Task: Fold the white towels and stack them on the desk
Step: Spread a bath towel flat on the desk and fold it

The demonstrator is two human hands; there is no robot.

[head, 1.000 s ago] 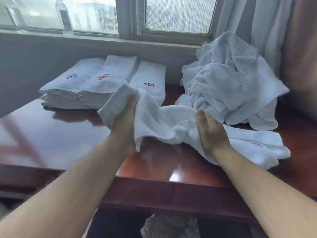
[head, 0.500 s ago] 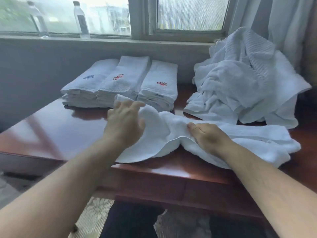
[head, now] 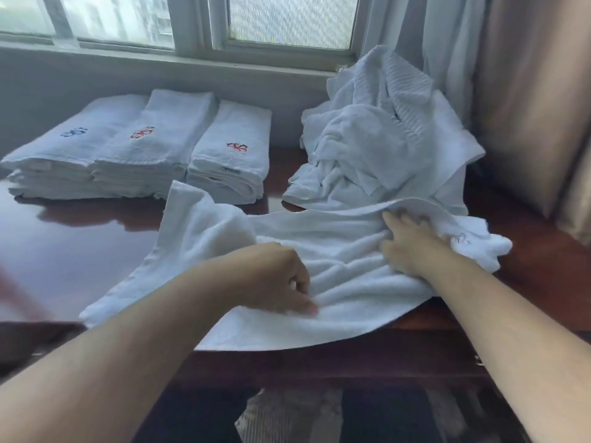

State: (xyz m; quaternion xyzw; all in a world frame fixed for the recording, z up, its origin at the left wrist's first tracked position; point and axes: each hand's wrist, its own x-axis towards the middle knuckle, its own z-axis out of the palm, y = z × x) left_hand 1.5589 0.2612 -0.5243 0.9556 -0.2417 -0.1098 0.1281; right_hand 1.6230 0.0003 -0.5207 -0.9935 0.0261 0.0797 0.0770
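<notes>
Since earlier: towel (head: 335,260) now spread flatter. Left hand (head: 275,279) pinches a near wrinkle; right hand (head: 412,247), fingers extended, presses beyond it, likely smoothing before folding.

Soft matt terry-cloth towel (head: 335,251), glossy polished wooden desk (head: 80,251), ribbed cloth pile (head: 383,139)

Head view, down onto desk (head: 80,251)
</notes>
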